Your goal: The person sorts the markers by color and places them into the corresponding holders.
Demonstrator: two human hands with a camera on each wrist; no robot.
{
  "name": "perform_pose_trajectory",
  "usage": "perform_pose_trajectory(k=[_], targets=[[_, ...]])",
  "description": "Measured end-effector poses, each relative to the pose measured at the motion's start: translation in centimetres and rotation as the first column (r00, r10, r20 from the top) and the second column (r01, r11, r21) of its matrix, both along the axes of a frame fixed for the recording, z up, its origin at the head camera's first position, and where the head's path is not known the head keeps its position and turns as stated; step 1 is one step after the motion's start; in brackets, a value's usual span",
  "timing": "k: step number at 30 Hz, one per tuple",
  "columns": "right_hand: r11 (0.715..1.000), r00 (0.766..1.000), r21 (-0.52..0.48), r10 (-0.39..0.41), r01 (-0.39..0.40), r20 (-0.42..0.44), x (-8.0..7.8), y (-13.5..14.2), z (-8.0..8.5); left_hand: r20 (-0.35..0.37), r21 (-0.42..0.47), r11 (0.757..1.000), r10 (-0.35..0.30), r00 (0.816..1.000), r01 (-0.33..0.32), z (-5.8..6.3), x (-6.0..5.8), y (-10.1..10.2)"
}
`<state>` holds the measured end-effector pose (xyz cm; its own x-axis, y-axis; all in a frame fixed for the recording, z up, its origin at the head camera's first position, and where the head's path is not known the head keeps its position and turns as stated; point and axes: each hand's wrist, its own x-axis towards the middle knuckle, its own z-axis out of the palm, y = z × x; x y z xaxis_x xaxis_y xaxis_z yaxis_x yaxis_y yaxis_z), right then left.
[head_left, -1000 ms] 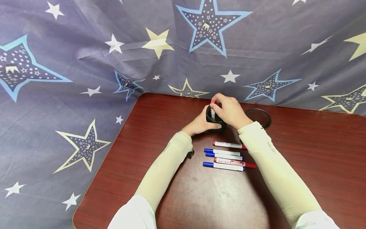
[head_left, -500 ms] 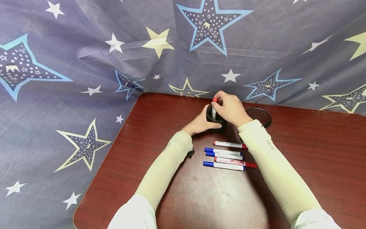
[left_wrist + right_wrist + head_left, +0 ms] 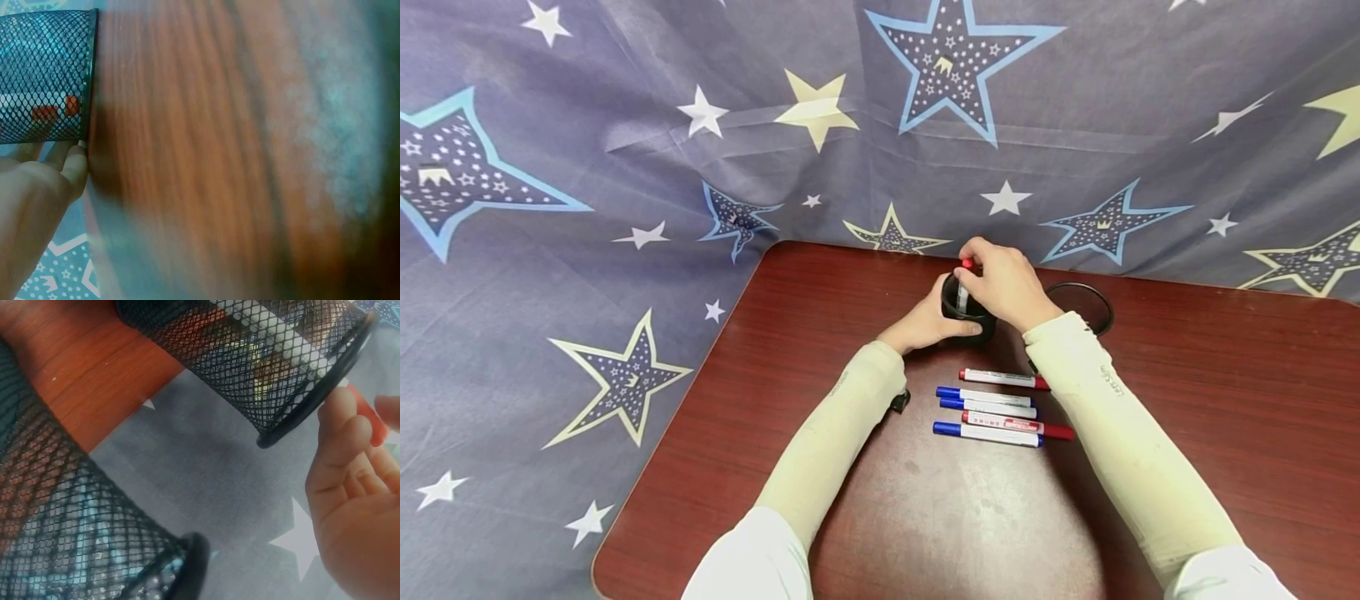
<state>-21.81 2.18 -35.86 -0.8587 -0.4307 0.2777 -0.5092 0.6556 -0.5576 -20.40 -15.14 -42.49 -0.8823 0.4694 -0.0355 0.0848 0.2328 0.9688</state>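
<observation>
Right hand pinches a marker by its red end, its barrel inside a mesh cup the left hand grips. Likely light, stiff and smooth, it seems best held there, above the rim. Compared with a second ago, that end has shifted slightly right. Five more markers lie on the table

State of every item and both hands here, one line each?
Mesh cup: about upright, gripped
Left hand: holding that cup
Marker in the cup: partly inside, red end up
Right hand: pinching that marker's red end
Second mesh cup: standing upright
Three blue markers: capped, lying flat
Two red markers: lying flat
</observation>
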Motion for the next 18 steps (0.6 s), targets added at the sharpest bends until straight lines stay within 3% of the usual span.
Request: perform_pose_trajectory(k=[8,12,18], targets=[[1.000,1.000,0.011,0.006,-0.006,0.012,0.0,0.1,0.0,-0.048,-0.017,0.999,0.044,0.998,-0.044,-2.8,-1.1,0.2],[1.000,0.999,-0.001,0.002,-0.002,0.033,0.0,0.3,0.2,-0.027,-0.011,0.999,0.042,0.999,-0.042,-3.0,-1.3,0.1],[0.999,0.999,-0.051,0.001,0.001,0.052,0.3,1.1,1.2,0.004,-0.021,1.000,0.018,1.000,-0.018,-0.2,0.0,-0.1]])
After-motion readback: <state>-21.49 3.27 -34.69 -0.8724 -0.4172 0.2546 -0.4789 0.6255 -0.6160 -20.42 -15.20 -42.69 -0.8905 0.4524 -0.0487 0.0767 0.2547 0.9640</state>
